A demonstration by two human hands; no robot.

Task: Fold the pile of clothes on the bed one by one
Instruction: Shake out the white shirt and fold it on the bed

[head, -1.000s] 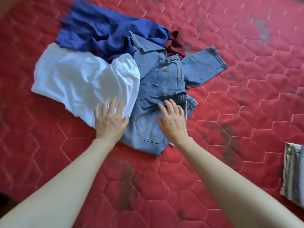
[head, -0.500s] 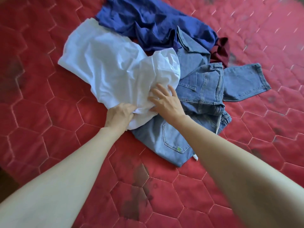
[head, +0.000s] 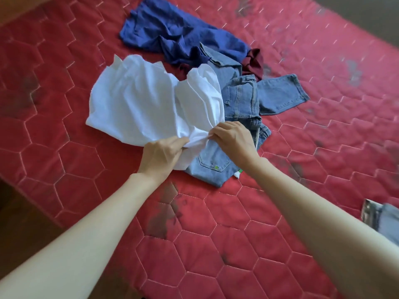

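- Your left hand [head: 160,155] grips the near edge of the crumpled white cotton garment [head: 146,104], fingers curled into the bunched cloth.
- Your right hand [head: 234,140] pinches the same white edge just beside the left, fingers bent and closed on a fold; the two hands almost touch.
- The white garment lies toward the middle of the bed [head: 216,244], which is covered in a red quilt stitched in hexagons. It spreads away from your hands toward the far left, and its right part overlaps the denim.
- The light blue denim jeans [head: 244,104] lie heaped just right of the white garment, partly under it. A back pocket with a small green mark sits near your wrists, and one leg reaches toward the right edge of the bed.
- A rumpled dark blue garment [head: 172,33] lies beyond both, toward the far edge, touching the jeans.
- A small maroon cloth [head: 253,63] shows between the blue garment and the jeans.
- A folded pale denim piece [head: 384,221] lies at the right edge of the bed, well apart from the pile.
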